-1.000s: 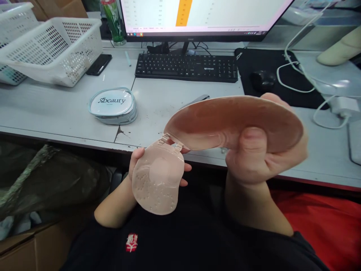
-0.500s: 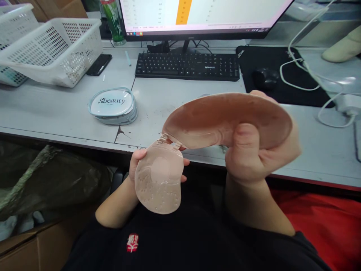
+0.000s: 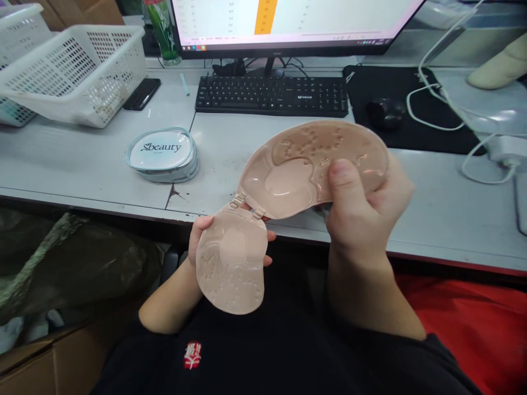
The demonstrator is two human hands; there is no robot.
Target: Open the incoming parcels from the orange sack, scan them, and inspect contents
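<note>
A beige adhesive bra [image 3: 234, 247] made of two cups, their inner sides facing me, is held up in front of the desk edge. My left hand [image 3: 198, 237] grips the lower cup, thumb at its left edge and fingertips showing past its right edge; the rest of the fingers are hidden behind it. My right hand [image 3: 362, 214] pinches the far end of the right cup [image 3: 288, 181], thumb on its shiny dotted inner face and fingers behind. Clasps [image 3: 247, 204] join the two cups. Left of them, a clear oval pouch [image 3: 162, 156] marked "Sbeauty" lies on the desk.
Behind are a black keyboard [image 3: 272, 96], a monitor [image 3: 296, 22] and a mouse [image 3: 386, 113] on a black pad. White baskets [image 3: 78, 71], a phone [image 3: 142, 94] and a green-patterned bottle [image 3: 163, 33] stand at left. A white cable [image 3: 457, 115] with an adapter runs at right.
My right hand has shifted left and turned the right cup, so its dotted inner face shows more fully. The left hand and its cup have hardly moved.
</note>
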